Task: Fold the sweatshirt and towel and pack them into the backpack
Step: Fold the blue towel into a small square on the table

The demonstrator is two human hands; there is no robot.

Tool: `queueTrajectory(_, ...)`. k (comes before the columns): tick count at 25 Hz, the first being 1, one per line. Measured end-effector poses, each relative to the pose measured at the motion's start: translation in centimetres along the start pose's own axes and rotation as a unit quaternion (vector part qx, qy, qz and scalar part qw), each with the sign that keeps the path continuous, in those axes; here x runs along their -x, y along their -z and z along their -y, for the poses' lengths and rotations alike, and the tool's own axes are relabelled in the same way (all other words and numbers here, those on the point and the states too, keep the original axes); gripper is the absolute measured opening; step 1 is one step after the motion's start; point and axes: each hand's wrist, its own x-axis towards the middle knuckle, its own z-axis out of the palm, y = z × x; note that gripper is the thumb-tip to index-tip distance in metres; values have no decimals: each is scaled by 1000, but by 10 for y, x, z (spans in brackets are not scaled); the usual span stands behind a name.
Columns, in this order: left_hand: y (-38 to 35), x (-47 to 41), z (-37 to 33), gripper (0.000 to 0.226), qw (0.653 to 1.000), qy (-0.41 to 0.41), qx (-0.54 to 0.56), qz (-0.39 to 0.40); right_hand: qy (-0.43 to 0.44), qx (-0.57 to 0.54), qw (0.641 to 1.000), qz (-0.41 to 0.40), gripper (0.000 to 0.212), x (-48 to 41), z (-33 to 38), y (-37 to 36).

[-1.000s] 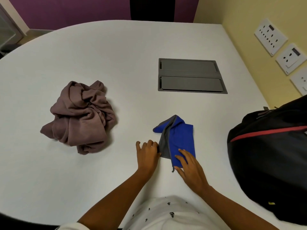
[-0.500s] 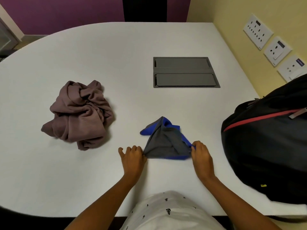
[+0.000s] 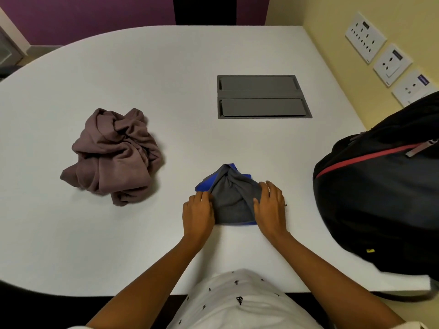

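A small blue and grey towel [image 3: 231, 198] lies bunched on the white table [image 3: 166, 74] in front of me, grey side up. My left hand [image 3: 198, 213] rests on its left edge and my right hand [image 3: 270, 207] on its right edge, both pressing the cloth, fingers spread. A crumpled mauve sweatshirt [image 3: 114, 155] sits in a heap to the left, apart from both hands. A black backpack [image 3: 380, 195] with a red stripe stands at the right edge of the table, its zipper appearing shut.
A grey recessed cable box [image 3: 261, 97] is set into the table beyond the towel. White wall sockets [image 3: 389, 62] line the yellow wall at the right. The table's near edge runs just in front of my torso.
The towel was turned from blue side up to grey side up and pulled wider. My hands went from pinching its near corners to lying flat on its two sides.
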Motion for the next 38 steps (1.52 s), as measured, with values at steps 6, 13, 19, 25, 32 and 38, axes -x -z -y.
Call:
queueTrajectory(6,14,-42,-32,27,994,-102,40,-1,22,24,993,110,49,-34,8,1)
queueTrajectory(13,32,-80,-56,29,946,-78,257,181,79,-105,989,61,15,-54,12,55)
queueTrajectory(19,46,-111,-64,30,959,-111,222,138,183,-88,977,-61,13,-82,26,126)
queueTrajectory(25,60,-127,-87,22,953,-200,223,53,237,-72,962,-119,12,-106,41,159)
queueTrajectory(32,83,-131,-60,18,979,-86,187,-11,203,-88,953,-208,10,-111,36,190)
queueTrajectory(38,111,-120,-19,13,978,-80,172,-90,155,-74,957,-232,12,-107,16,209)
